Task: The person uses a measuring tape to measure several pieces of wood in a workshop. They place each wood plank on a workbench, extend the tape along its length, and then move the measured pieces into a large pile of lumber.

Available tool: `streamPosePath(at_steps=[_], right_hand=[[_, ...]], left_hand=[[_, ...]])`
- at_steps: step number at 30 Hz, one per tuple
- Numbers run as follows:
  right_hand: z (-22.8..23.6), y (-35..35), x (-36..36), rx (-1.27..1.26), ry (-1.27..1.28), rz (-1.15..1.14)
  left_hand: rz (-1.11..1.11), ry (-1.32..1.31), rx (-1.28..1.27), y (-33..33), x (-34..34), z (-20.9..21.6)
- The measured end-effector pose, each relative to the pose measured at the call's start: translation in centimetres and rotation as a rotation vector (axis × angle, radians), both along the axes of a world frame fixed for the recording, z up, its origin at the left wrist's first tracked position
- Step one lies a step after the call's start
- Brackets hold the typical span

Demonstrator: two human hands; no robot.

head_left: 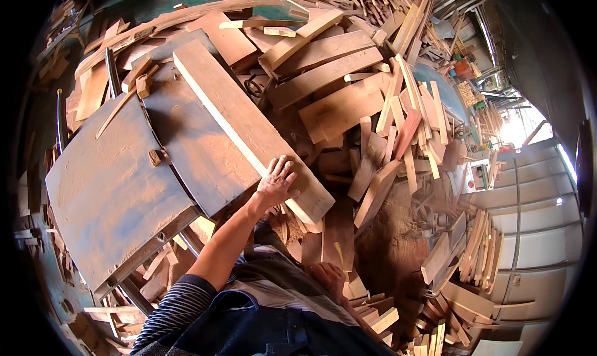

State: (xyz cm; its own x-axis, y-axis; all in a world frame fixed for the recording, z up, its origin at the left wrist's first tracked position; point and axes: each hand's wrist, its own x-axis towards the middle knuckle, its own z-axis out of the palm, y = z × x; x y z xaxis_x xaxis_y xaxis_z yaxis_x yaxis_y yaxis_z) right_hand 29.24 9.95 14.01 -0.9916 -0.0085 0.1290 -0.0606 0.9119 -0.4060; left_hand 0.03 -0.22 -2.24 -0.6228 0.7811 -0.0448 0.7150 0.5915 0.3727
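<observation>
A long, thick wooden beam [239, 123] lies slanting along the right edge of a metal machine table [118, 188]. Its near end juts past the table towards my body. On top of the beam, close to that near end, rests my left hand [277, 183], palm down, with its fingers slightly bent and apart. My right hand [328, 276] is low by my body, in shadow beside a brown board [339, 235]. Its fingers are partly hidden, and I cannot make out whether it holds the board.
Small wood offcuts [143, 86] and sawdust lie on the machine table. Beyond the beam rises a jumbled heap of boards [342, 110]. More stacked strips [482, 247] stand at the right, near a pale panelled wall [535, 231]. Loose scraps [379, 322] crowd the lower right.
</observation>
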Motion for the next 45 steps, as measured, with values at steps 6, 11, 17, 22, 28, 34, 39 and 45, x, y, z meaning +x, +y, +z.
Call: streamPosePath(at_steps=[6,11,17,22,28,34,39,45], right_hand=[[1.0,-0.8,0.7,0.01,0.024,-0.021],[-1.3,-1.2,1.3,0.074,0.1,-0.173],[0.1,-1.6,1.6,0.078,0.137,-0.14],[0.3,-2.0,1.8,-0.026,0.114,-0.154],[-0.4,-2.6,1.7,0.004,0.137,-0.27],[-1.5,-2.1,1.5,-0.009,0.163,-0.242],[-1.1,-2.1,0.8,-0.039,0.196,-0.172],[-1.9,-1.7,0.8,-0.045,0.188,-0.16]], left_hand=[[-0.003,-0.009,-0.022,0.0,0.1,0.0],[-0.002,-0.003,-0.01,0.2,-0.2,-0.2],[-0.001,0.016,0.009,0.1,-0.2,-1.0],[0.014,0.0,0.024,0.4,-0.3,-0.7],[0.002,0.007,0.064,0.4,-0.1,-0.5],[0.008,0.017,0.098,0.6,0.1,-0.5],[0.005,0.014,0.073,0.5,-0.2,-0.7],[-0.005,0.011,0.046,0.5,0.0,-0.4]])
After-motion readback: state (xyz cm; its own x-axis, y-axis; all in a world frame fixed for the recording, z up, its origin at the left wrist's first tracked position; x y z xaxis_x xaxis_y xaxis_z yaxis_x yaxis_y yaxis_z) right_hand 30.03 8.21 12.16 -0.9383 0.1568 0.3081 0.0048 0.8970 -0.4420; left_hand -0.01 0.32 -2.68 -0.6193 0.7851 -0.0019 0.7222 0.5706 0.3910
